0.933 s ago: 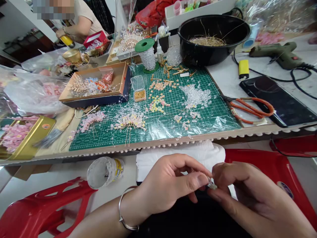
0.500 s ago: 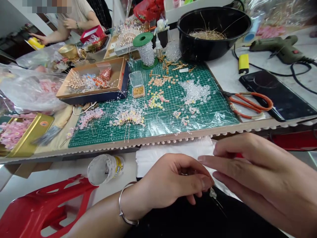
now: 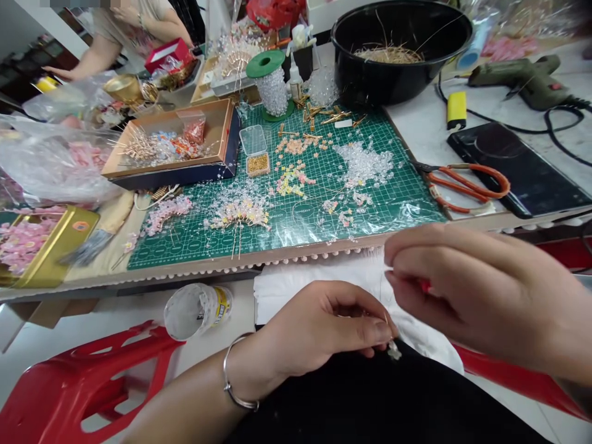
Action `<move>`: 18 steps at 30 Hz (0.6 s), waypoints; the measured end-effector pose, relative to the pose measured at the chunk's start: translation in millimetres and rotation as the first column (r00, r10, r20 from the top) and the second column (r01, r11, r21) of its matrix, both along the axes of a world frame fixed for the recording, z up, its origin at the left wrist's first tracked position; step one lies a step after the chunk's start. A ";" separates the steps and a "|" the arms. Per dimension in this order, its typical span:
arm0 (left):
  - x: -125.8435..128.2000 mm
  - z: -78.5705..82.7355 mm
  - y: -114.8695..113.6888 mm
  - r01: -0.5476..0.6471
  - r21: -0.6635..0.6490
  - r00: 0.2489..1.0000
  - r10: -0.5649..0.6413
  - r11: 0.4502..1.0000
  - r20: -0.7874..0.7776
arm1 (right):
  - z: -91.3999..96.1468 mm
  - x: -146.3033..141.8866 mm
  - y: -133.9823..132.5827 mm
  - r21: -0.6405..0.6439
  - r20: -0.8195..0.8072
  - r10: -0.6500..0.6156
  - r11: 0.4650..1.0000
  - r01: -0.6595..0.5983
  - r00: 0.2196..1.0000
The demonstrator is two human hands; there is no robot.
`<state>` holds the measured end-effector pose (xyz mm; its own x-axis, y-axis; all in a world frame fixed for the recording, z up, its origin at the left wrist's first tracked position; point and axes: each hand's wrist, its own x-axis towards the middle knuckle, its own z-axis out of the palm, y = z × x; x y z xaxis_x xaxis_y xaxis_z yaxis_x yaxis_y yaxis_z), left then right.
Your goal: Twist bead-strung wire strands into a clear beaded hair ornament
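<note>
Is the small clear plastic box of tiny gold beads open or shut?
Open: its clear rectangular lid is folded back, leaving the tiny gold beads uncovered.

The left hand [image 3: 319,333] pinches, thumb [image 3: 365,333] against forefinger [image 3: 358,299], forearm [image 3: 189,391] slanting down and left behind it. The right hand [image 3: 467,283] hovers above and right of it, fingers [image 3: 419,253] curled toward the thumb, grip unclear
</note>
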<state>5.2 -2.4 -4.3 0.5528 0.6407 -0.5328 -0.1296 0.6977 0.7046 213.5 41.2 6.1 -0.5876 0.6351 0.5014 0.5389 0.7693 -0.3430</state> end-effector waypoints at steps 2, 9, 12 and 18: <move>0.9 -0.2 -0.3 0.014 -0.010 1.000 -0.014 1.000 0.013 | 3.2 -4.7 7.8 0.149 0.081 -0.037 0.989 0.024 0.996; -0.1 -1.0 -1.2 0.041 -0.029 0.999 -0.041 0.999 0.014 | 2.9 -11.7 32.3 0.347 0.105 -0.300 0.904 0.247 0.948; -0.1 1.8 -1.3 0.040 -0.008 0.999 -0.040 0.999 0.001 | 4.2 -22.4 35.9 0.291 0.105 -0.283 0.925 0.243 0.953; 4.6 2.0 -9.4 0.144 0.052 0.989 -0.142 0.988 -0.029 | 22.7 -39.9 43.8 -0.010 -0.020 -0.302 0.953 0.302 0.953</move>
